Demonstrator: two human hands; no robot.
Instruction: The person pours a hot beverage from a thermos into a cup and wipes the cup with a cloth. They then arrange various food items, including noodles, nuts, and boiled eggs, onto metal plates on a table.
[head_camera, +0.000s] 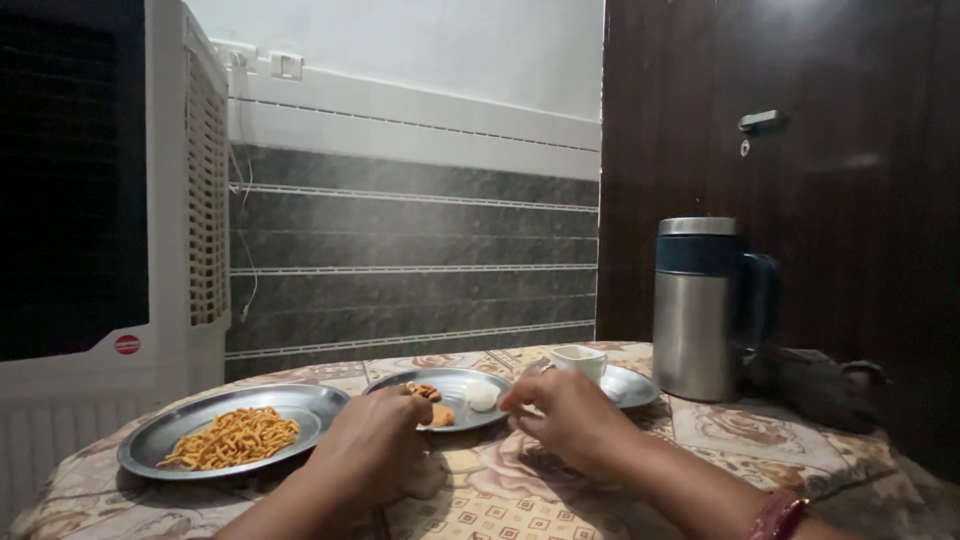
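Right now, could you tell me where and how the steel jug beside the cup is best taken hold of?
Take the steel jug by its dark handle, which sticks out on its right side. Come in from the right, fingers wrapped through the loop. It stands upright, and its body looks smooth and wide, so a grip around it would likely be less sure.

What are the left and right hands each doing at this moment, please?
Left hand: curled at the near rim of the middle steel plate; whether it holds anything cannot be told.
Right hand: fingers pinched by the same plate; contents cannot be told.
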